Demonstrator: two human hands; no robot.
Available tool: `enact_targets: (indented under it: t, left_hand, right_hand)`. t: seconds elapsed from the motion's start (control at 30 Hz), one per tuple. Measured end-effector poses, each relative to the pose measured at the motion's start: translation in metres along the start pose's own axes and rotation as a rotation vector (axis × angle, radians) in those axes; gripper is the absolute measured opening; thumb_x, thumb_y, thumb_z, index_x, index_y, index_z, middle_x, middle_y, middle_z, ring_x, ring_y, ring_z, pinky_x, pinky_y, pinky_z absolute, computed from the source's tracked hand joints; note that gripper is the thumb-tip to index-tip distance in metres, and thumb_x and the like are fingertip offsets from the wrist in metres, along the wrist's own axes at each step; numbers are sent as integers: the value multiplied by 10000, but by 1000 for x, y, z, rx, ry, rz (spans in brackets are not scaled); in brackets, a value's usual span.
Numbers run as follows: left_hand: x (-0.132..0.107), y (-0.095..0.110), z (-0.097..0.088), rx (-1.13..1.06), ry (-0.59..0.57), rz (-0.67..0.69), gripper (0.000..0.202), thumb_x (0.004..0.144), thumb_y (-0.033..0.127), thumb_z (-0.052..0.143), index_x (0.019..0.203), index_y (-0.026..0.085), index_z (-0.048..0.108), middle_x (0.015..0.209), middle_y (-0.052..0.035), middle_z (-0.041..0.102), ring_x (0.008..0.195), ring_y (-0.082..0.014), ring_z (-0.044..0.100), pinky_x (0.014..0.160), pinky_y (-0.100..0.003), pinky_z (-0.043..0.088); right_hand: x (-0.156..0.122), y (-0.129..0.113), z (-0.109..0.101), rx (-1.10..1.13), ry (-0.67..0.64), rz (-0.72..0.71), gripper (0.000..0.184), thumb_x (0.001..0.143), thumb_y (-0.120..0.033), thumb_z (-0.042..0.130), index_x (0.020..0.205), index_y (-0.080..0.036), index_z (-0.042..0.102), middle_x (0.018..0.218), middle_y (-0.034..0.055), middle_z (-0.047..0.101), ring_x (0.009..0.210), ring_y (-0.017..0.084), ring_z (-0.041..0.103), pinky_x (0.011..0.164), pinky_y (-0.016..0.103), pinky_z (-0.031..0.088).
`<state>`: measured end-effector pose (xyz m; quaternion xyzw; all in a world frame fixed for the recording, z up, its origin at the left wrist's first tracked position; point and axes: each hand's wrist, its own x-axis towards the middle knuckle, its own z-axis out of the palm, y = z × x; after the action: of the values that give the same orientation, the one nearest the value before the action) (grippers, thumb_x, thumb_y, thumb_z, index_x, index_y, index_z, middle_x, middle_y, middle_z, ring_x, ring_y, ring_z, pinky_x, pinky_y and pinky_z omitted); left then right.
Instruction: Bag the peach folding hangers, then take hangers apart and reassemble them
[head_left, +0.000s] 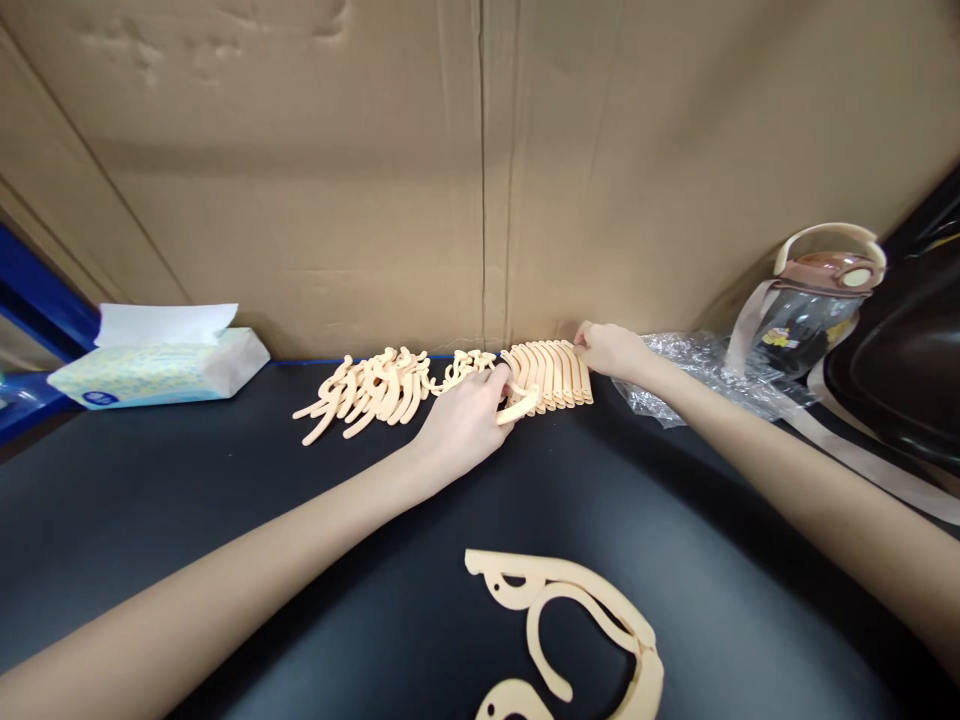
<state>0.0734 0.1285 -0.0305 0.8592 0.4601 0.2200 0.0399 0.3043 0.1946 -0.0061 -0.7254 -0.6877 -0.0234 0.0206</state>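
Note:
My left hand is closed around a cream curved plastic hanger arm, which pokes out past the fingers. It hovers at the left end of a neat row of matching hanger arms packed side by side. At the right end of that row, my right hand has its fingertips pinched together; what they grip, if anything, is hidden. A loose heap of curved hanger arms lies left of my left hand, with small cream hooks behind it. Closest to me rests a folding hanger, partly cut off below.
A tissue pack lies at the back left. Crinkled clear plastic wrap sits right of the row, beside a strapped water bottle. A cardboard wall rises behind the black table. Something black and shiny stands far right.

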Motion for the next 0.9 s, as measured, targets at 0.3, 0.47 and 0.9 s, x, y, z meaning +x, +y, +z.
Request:
enact_targets:
  t: [0.3,0.47,0.9]
  left_hand:
    - [-2,-2,-1,5,7,3,104,869,222,588,920,220,497,929,-40,651,845,-239,634,663,-308,429]
    - [-2,1,-3,-3,8,-12,147,850,218,615,947,210,504,959,-54,636,867,-248,631,692,-321,441]
    - [2,7,-18,-288,38,-137,333,836,497,629,881,234,429,905,-27,619,796,-239,593,699,-346,422]
  right_hand:
    - [-3,-6,2,23,11,-34,328,950,-358,586,1221,-172,590,1207,87,627,1013,214,640,859,433,545]
    - [-3,-4,1,61,28,-34,333,951,-359,584,1228,-175,587,1218,89,622,1026,218,636,868,438,541]
    - [-9,-6,-10,184,115,-12,313,972,-327,466,1164,-102,569,1026,191,694,969,306,652,839,460,475]
